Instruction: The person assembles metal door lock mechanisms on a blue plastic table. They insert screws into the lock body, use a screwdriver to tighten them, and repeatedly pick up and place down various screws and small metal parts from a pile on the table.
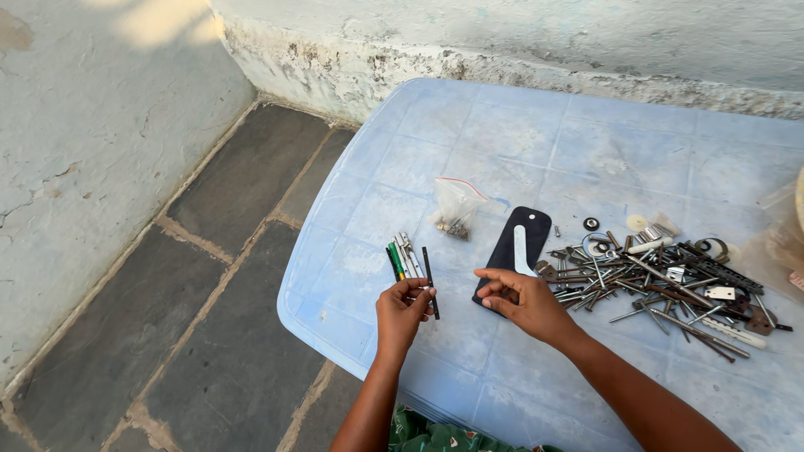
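Left hand [402, 308] pinches a thin black rod [430, 282] btwn thumb & fingertips, rod tilted, lower end at the fingers, upper end reaching twd a small bunch of thin sticks [404, 258] (green, white, grey) lying on the pale blue tabletop [502, 134]. Right hand [523, 300] near it, fingers half curled, thumb close to index; can't tell if it grips anything small. It hovers over lower end of a flat black oblong plate [512, 247] w/ a pale strip on it. Clear zip bag [456, 205] w/ small metal bits sits just beyond the sticks. Big heap of metal parts [662, 280] (rods, screws, washers) spread to the right. Stone floor [218, 276] and rough wall [92, 125] at left.
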